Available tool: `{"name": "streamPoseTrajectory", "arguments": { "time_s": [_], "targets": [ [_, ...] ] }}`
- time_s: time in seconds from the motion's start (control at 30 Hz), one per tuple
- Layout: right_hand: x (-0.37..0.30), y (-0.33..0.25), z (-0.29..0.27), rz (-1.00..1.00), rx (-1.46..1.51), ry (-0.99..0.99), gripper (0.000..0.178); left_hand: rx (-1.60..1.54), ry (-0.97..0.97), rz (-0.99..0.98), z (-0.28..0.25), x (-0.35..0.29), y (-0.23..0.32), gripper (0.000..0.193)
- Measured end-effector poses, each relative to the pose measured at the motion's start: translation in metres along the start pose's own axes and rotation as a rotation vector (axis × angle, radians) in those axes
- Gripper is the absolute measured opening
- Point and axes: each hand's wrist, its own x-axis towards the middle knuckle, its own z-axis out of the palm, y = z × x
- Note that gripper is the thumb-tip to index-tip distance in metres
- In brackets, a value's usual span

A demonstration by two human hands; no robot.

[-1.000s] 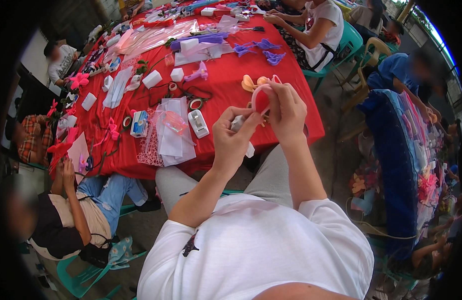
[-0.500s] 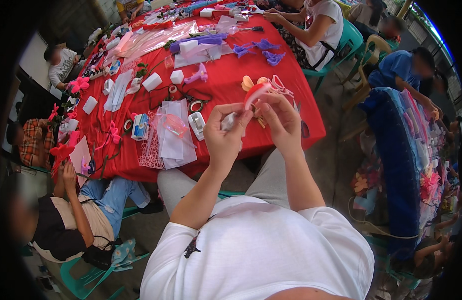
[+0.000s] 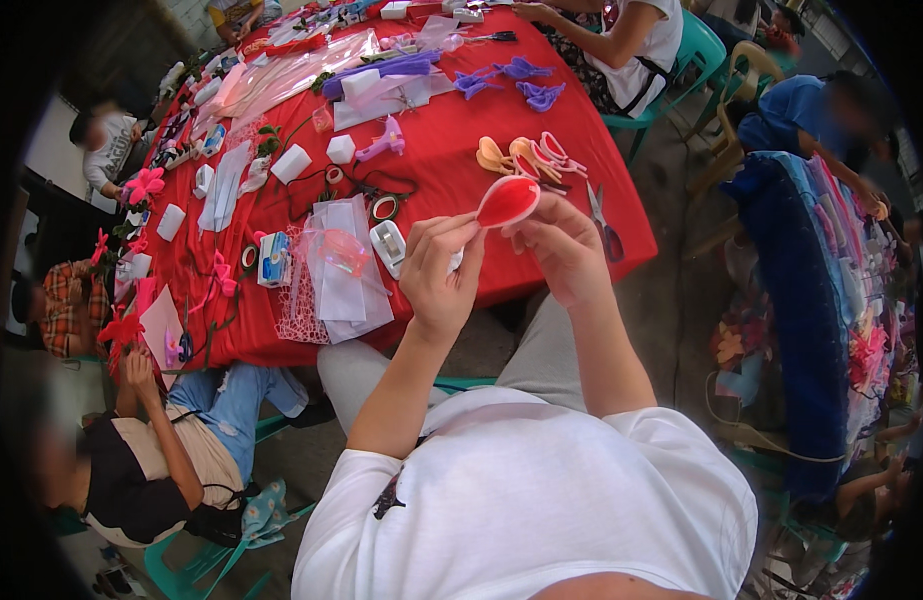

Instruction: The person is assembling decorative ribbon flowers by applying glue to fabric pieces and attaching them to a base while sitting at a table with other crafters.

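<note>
A red, leaf-shaped petal with a pale pink fuzzy rim [image 3: 508, 203] is stretched between my hands above the near right part of the table. My left hand [image 3: 443, 268] pinches its left tip between thumb and fingers. At its right end, the fingertips of my right hand [image 3: 563, 246] are closed on it. Something white, partly hidden, shows by my left fingers. Just beyond the petal lie peach and pink petal loops [image 3: 526, 157]. Scissors with dark handles [image 3: 607, 232] rest to the right of my right hand, and a white tape dispenser [image 3: 388, 246] lies left of my left hand.
The red-clothed table [image 3: 441, 180] carries plastic sheets [image 3: 349, 290], a tape roll [image 3: 384, 207], white blocks [image 3: 291, 163] and purple fuzzy shapes [image 3: 539, 96]. At left, a co-worker's hands [image 3: 139, 370] hold a red flower. A blue-draped table [image 3: 801, 300] stands at right.
The petal has turned from a curved, edge-on position to show its broad red face. My left hand has shifted slightly left, and the view has shifted a little.
</note>
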Motion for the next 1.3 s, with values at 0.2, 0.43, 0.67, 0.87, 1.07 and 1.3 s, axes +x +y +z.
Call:
{"name": "streamPoseTrajectory", "arguments": {
  "time_s": [0.2,0.43,0.67,0.87,1.07,1.3],
  "targets": [
    [0.015,-0.005,0.004,-0.080,-0.232,-0.055,0.033,-0.432,-0.125,-0.732,0.008,-0.012,0.013,0.019],
    [0.019,-0.012,0.008,-0.049,-0.369,0.001,0.021,-0.705,-0.093,-1.014,0.007,-0.003,0.018,0.019],
    [0.014,-0.013,0.010,0.012,-0.372,-0.021,0.013,-0.803,-0.060,-1.059,0.002,0.002,0.023,0.014],
    [0.008,-0.017,0.018,-0.016,-0.336,-0.025,0.010,-0.739,-0.049,-0.981,0.000,0.002,0.026,0.011],
    [0.004,-0.015,0.023,0.003,-0.326,0.018,0.011,-0.666,0.001,-0.892,0.000,0.004,0.032,0.010],
    [0.002,-0.015,0.028,-0.026,-0.312,0.054,0.013,-0.722,0.003,-0.869,0.001,0.000,0.028,0.008]
  ]
}}
